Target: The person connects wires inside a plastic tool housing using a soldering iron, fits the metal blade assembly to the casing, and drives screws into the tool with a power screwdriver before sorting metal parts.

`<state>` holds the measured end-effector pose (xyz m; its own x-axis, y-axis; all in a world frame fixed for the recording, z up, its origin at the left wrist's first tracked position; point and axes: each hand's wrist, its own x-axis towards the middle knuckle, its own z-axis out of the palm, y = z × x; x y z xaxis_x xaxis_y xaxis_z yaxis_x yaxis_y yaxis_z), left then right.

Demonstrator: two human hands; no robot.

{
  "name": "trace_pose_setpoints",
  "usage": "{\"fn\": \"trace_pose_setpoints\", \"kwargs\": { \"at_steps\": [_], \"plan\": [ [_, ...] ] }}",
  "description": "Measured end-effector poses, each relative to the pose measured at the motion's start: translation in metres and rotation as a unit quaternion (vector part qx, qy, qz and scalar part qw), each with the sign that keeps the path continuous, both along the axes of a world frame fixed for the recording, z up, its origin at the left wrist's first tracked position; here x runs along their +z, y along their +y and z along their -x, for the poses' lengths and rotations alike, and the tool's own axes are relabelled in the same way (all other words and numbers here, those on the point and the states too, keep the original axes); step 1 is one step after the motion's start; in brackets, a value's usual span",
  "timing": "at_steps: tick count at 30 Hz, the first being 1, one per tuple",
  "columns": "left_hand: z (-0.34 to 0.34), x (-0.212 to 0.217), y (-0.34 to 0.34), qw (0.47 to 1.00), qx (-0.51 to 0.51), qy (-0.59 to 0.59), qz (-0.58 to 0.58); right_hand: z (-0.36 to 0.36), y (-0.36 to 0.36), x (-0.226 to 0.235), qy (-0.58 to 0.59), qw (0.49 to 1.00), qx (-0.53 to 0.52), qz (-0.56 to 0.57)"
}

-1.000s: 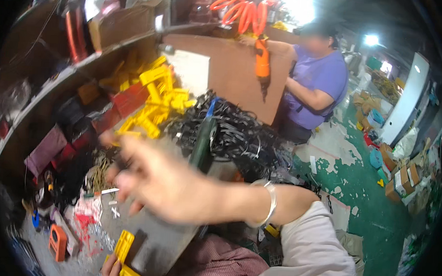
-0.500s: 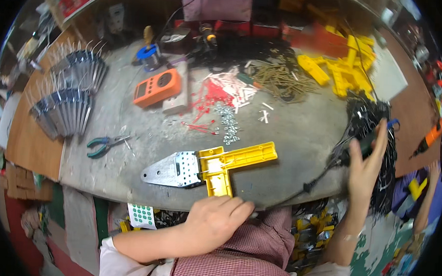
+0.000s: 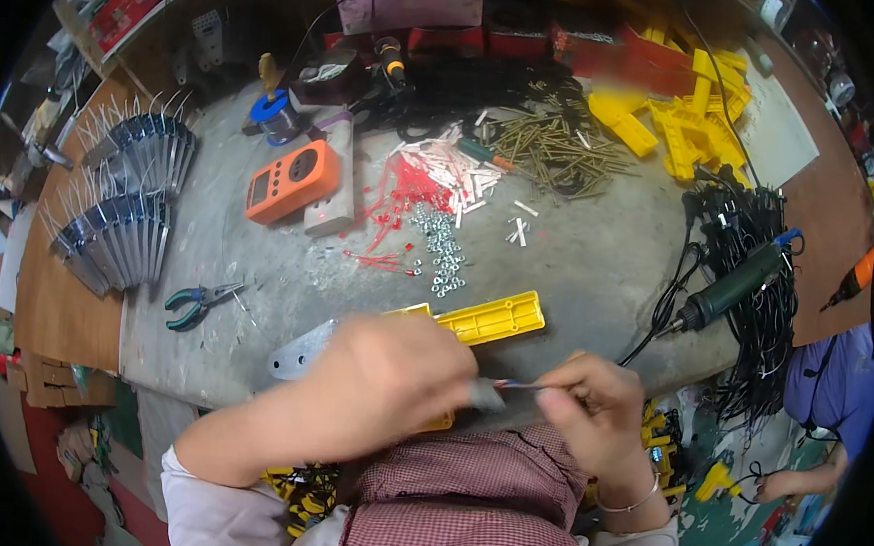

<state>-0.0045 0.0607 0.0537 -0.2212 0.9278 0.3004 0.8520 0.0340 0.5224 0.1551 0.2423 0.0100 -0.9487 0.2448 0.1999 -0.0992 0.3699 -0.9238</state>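
Observation:
My right hand (image 3: 593,410) pinches the end of a black cord (image 3: 634,353), and thin coloured wires (image 3: 520,384) stick out from its fingertips to the left. My left hand (image 3: 402,370), curled and smeared by motion, is close to those wire ends. A blurred grey piece (image 3: 487,395) shows at its fingertips, too unclear to name. Beneath and behind the left hand lies a yellow plastic housing half (image 3: 494,319), mostly hidden. The grey metal plate (image 3: 299,353) joined to it shows only at its left tip.
Left are blue-handled pliers (image 3: 198,305) and fanned metal parts (image 3: 113,236). An orange meter (image 3: 294,181), nuts (image 3: 443,258), red-and-white pieces (image 3: 442,174) and screws (image 3: 562,146) lie beyond. A green electric screwdriver (image 3: 738,289) rests on black cords (image 3: 754,359) at right. Another person's hand (image 3: 787,484) is far right.
My right hand has come back from the screwdriver to the wire ends at the table's front edge. The left hand has risen over the yellow housing. The screwdriver now lies in full view.

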Motion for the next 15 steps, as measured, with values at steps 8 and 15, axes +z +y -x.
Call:
{"fn": "trace_pose_setpoints", "kwargs": {
  "at_steps": [8,15],
  "plan": [
    [0.103,-0.057,0.128,0.996,0.009,0.094,-0.011,0.016,-0.007,-0.025,0.146,0.879,-0.135,0.434],
    [0.115,-0.070,0.169,0.980,-0.050,0.161,0.107,0.019,-0.016,-0.012,0.085,0.901,-0.199,0.376]
  ]
}}
